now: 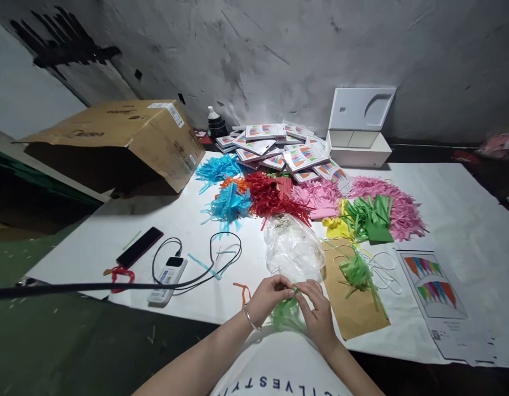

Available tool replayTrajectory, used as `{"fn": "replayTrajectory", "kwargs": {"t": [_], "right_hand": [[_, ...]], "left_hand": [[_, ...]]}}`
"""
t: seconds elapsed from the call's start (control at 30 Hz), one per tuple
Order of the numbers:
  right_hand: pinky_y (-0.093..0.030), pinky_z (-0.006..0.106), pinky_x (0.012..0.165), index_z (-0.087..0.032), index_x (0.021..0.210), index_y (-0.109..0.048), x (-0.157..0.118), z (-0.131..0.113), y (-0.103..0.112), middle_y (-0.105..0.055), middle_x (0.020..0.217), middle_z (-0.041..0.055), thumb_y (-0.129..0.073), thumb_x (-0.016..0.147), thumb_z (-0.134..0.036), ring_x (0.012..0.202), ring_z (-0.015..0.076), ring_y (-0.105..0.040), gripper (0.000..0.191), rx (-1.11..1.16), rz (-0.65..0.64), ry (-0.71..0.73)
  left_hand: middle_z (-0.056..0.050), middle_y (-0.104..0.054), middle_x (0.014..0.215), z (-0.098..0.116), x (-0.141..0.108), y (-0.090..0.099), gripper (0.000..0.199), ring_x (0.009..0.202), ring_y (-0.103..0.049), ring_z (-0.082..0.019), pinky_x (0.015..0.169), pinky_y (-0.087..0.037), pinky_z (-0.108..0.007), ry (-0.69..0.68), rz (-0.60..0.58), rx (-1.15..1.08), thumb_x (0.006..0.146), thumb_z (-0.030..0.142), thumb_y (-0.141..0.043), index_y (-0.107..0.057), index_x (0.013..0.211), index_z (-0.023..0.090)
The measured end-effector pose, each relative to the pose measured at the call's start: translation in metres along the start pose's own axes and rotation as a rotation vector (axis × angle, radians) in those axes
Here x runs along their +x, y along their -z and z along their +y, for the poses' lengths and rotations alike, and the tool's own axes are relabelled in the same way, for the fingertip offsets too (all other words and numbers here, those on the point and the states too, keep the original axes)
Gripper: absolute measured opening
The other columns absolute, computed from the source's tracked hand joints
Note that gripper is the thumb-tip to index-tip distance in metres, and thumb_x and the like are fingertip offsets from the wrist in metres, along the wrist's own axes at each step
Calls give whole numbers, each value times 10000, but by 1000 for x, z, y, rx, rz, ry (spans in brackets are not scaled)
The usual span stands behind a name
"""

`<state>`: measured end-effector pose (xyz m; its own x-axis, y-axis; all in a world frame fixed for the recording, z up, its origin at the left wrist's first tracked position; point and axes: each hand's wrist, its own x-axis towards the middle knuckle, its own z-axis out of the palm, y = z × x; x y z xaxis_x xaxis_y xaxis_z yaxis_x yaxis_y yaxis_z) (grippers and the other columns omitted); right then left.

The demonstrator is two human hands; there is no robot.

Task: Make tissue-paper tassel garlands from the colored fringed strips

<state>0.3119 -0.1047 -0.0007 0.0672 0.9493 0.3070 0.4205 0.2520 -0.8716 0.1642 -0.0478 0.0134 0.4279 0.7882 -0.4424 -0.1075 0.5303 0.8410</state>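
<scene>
At the table's near edge, my left hand (268,298) and my right hand (319,313) meet, fingertips pinched together on the top of a green paper tassel (286,314). Its fringe hangs down below my fingers, partly hidden by the right hand. Just beyond my hands lies a crumpled clear plastic bag (293,250). To the right, a second green tassel (356,270) rests on a brown paper sheet (353,319), with white string (384,270) beside it. A strip of orange paper (242,292) lies left of my left hand.
Piles of blue (228,203), red (274,195), pink (403,209) and green fringed paper (372,217) spread across the middle. Behind them are stacked printed packets (271,146) and an open white box (359,143). A cardboard box (122,143), phone (140,246) and power bank (168,280) sit left.
</scene>
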Motion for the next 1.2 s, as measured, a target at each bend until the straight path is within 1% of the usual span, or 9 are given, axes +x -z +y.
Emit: {"fn": "replayTrajectory", "kwargs": {"t": [0.17,0.27,0.37,0.5,0.67,0.8,0.97,1.07,1.2], "right_hand": [[-495,364,817,-238,962,-659,2,-3,-4,-669,932,45,-544,885,-249,917,201,-603,139,64,85,-119],[-456,432,902,-239,1013,-646,3,2,-3,-673,888,37,-497,897,-179,861,192,-616,199,-73,85,18],[-412,488,965,-238,1221,-540,2,9,-2,-679,929,45,-447,898,-121,880,196,-625,356,-241,24,179],[-435,495,944,-206,1349,-403,1,16,-2,-648,1072,92,-444,888,-138,1047,243,-574,468,-359,8,189],[-429,443,959,-212,1148,-549,8,14,-6,-646,1000,63,-411,915,-186,983,211,-584,272,-218,-132,15],[-500,287,728,-220,924,-582,15,17,-9,-625,837,29,-348,959,-234,824,170,-594,238,-52,-175,-160],[-464,253,647,-217,868,-548,14,29,-8,-599,784,23,-305,973,-252,727,162,-581,267,-68,-211,-189],[-439,248,602,-220,785,-526,17,30,2,-578,708,10,-305,973,-281,651,158,-566,297,-97,-212,-230],[-428,242,600,-216,766,-529,44,24,14,-581,698,12,-303,971,-314,656,158,-563,320,-58,-205,-250]], "left_hand": [[-14,-647,662,2,1,-8,220,653,-572,-144,656,-447,-263,-89,64,98,649,331,-759,-664,725,148],[-37,-687,769,2,-2,-9,166,733,-607,-173,711,-474,-285,-192,75,307,733,314,-684,-676,819,173],[-40,-694,848,2,-5,-10,120,788,-611,-181,736,-472,-284,-301,90,564,793,274,-613,-678,868,206],[-33,-639,775,3,-2,-11,116,744,-568,-167,704,-449,-274,-383,86,732,823,259,-571,-658,772,204],[-15,-537,753,10,11,-10,180,692,-499,-141,630,-410,-245,-385,113,655,821,301,-580,-580,688,179],[5,-520,693,7,23,-8,231,645,-477,-128,601,-387,-234,-297,107,548,810,352,-598,-555,678,167],[-10,-555,714,0,36,-1,238,670,-517,-140,615,-411,-244,-224,70,505,811,372,-591,-569,697,164],[-33,-576,821,0,57,8,220,737,-552,-154,664,-453,-268,-235,120,513,867,367,-499,-597,833,172],[-102,-530,1164,-10,99,11,305,1014,-542,-212,882,-458,-392,-349,204,606,854,271,-500,-535,1145,189]]}}
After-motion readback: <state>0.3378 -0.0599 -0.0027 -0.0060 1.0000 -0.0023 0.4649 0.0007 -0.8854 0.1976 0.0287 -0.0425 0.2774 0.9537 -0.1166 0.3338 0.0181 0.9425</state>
